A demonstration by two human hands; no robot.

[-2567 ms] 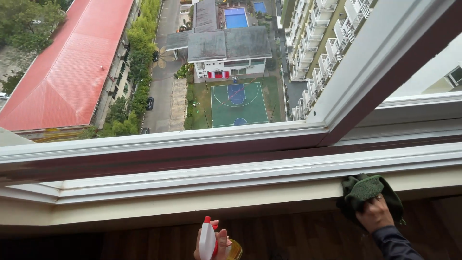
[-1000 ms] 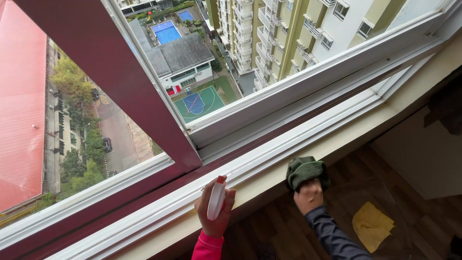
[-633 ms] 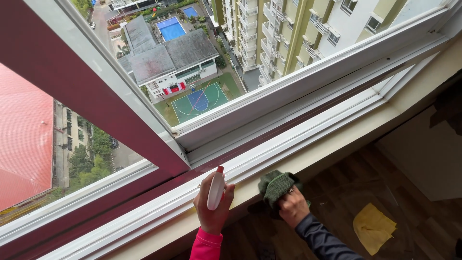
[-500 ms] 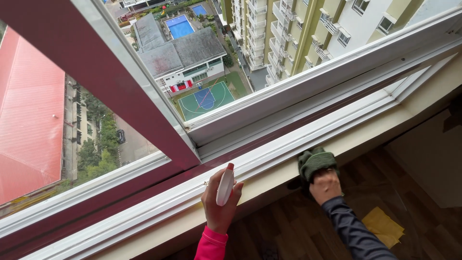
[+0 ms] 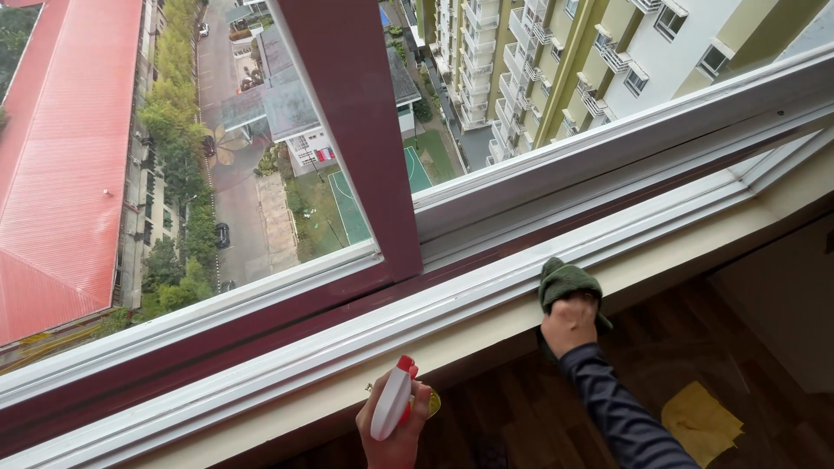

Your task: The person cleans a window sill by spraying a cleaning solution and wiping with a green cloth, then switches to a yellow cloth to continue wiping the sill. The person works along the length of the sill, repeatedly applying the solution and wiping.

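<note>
My right hand grips a dark green cloth and presses it against the inner edge of the white window track. A dark striped sleeve covers that arm. My left hand holds a white spray bottle with a red tip, upright, just below the sill at the bottom of the view. The maroon window frame post rises between the two glass panes above both hands.
A yellow cloth lies on the dark wooden floor at the lower right. A pale wall stands to the right under the sill. Through the glass, far below, are a red roof, trees, a road and tall buildings.
My view has swung sideways along the window, so the maroon post now stands near the middle. My right hand still holds the green cloth on the track; my left hand with the bottle has dropped lower.
</note>
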